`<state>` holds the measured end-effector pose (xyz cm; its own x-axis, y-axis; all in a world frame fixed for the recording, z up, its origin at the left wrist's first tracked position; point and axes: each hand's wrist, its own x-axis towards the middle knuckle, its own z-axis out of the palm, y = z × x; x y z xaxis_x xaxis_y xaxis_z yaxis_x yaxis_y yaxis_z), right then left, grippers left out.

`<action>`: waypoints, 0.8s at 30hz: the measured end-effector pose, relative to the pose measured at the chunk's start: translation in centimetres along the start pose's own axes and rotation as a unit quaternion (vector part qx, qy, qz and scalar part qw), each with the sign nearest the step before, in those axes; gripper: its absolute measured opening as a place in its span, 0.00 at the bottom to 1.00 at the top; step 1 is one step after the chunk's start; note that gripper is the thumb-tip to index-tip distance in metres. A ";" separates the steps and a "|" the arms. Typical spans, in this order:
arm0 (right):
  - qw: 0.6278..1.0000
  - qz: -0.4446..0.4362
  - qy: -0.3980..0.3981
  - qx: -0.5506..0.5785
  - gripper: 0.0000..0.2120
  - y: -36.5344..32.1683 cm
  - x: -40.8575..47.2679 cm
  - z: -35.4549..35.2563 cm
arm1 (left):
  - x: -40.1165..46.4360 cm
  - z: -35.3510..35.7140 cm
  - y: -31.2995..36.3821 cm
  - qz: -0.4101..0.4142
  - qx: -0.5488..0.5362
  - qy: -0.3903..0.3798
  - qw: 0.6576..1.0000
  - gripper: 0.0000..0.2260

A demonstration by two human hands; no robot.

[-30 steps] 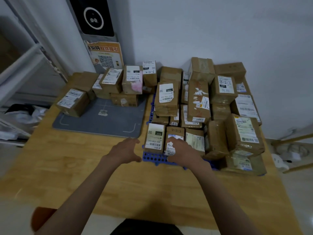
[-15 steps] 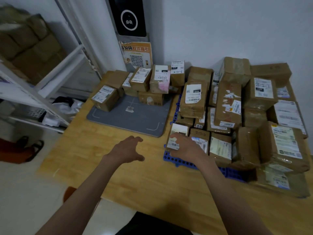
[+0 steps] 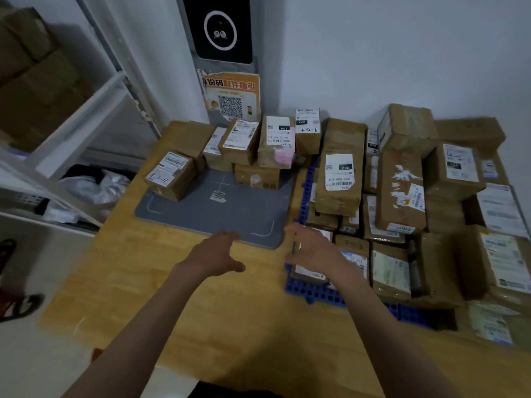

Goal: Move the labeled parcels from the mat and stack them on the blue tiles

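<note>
A grey mat (image 3: 235, 216) lies on the wooden table, with several brown labeled parcels along its far edge and one parcel marked 4-3-11 (image 3: 170, 175) at its left. Blue perforated tiles (image 3: 314, 293) on the right carry a big stack of parcels (image 3: 399, 191). My left hand (image 3: 214, 254) hovers open over the table at the mat's near edge, holding nothing. My right hand (image 3: 311, 248) is spread, fingers relaxed, above a small labeled parcel (image 3: 309, 272) at the tiles' front left corner; whether it touches the parcel is unclear.
A white shelf frame (image 3: 86, 116) with boxes stands at the left, bags beneath it. A black screen and an orange QR poster (image 3: 231, 96) are on the wall behind the mat. Sandals (image 3: 17, 307) lie on the floor at the left.
The view has swung left and closer. My right hand has lifted off the front parcel on the tiles and both hands have moved forward toward the mat.
</note>
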<state>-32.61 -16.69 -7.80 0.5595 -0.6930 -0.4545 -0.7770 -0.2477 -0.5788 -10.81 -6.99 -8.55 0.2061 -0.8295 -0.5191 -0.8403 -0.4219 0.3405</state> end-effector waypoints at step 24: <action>0.955 0.113 0.228 0.150 0.36 -5.4 21.5 -7.1 | 23.6 -16.1 -5.2 0.018 -0.056 0.049 0.997 0.38</action>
<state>-18.44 -35.07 -9.60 0.1490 -0.9459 -0.2884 -0.7071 0.1019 -0.6998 6.51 -30.25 -9.98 0.2295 -0.8739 -0.4286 -0.7880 -0.4253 0.4452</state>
